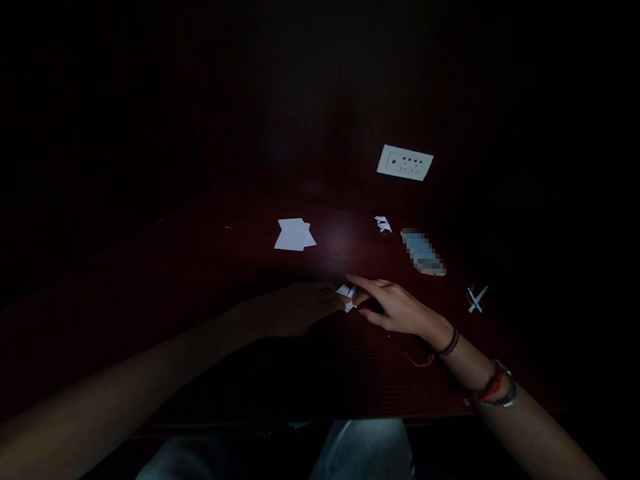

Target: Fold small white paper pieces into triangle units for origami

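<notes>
A small piece of folded white paper (349,291) lies between my hands near the front middle of the dark red table. My left hand (300,308), mostly in shadow, has its fingertips closed on the left side of the paper. From the right, my right hand (395,307) grips the paper's other edge, with the index finger stretched over the far side and the thumb near the lower side. My fingers cover part of the folds.
Loose white paper sheets (293,235) lie beyond my hands. A small folded paper shape (383,224), a phone with a blurred-out screen (423,251) and crossed pale strips (477,299) are to the right. A white socket plate (405,163) sits behind the table (200,267).
</notes>
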A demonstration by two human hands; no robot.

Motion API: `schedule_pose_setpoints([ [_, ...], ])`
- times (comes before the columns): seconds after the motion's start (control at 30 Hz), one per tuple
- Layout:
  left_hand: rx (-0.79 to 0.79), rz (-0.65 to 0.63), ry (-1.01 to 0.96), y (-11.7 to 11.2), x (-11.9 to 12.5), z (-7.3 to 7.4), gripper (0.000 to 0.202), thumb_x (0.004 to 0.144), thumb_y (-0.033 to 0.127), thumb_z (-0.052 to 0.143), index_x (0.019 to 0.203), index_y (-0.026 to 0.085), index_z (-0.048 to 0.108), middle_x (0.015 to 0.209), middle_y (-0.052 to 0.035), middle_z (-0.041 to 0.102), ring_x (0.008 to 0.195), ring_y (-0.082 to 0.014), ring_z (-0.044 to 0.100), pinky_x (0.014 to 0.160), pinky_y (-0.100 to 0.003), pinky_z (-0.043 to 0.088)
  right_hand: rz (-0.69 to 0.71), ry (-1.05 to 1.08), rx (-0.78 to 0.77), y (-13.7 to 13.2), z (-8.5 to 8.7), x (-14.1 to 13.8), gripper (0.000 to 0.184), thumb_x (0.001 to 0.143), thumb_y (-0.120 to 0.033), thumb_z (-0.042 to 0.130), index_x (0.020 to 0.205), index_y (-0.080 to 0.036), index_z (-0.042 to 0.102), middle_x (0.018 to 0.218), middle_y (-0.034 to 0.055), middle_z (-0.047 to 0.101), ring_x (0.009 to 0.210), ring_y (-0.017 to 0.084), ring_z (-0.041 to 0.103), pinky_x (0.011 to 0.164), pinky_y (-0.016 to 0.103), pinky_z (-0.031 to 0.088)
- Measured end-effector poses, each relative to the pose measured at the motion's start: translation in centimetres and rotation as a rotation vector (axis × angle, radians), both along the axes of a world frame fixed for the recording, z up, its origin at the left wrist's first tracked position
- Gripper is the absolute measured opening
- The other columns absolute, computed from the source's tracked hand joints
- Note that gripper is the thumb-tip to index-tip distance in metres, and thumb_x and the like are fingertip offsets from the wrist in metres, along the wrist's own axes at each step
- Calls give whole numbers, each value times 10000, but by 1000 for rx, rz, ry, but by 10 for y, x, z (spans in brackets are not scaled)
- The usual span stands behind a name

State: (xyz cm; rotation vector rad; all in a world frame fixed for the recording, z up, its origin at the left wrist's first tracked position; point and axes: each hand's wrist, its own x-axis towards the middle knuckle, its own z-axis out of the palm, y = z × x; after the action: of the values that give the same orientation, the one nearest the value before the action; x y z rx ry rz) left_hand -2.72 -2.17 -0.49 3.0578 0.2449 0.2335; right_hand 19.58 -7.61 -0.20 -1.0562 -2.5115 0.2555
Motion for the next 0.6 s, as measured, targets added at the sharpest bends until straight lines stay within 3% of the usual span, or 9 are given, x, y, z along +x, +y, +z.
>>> schedule_pose_setpoints([
  [0.33, -68, 34, 8, 6, 1, -5, 530, 729, 42, 450, 1226, 203, 356, 1136, -62, 503, 1072, -193, 409, 887, -316, 324, -54, -68, 49, -3, 2, -4, 613, 744, -142, 474, 1305, -155, 227, 973, 61, 607, 943, 200, 528, 819, 365, 421],
  [0.6, -5, 68, -11, 3, 1, -6, 436, 783, 82, 428, 1205, 182, 380, 1103, -73, 525, 1019, -189, 440, 835, -307, 346, -50, -77, 52, -6, 7, -3, 589, 742, -133, 453, 1292, -133, 245, 856, 31, 631, 857, 165, 549, 813, 331, 421],
])
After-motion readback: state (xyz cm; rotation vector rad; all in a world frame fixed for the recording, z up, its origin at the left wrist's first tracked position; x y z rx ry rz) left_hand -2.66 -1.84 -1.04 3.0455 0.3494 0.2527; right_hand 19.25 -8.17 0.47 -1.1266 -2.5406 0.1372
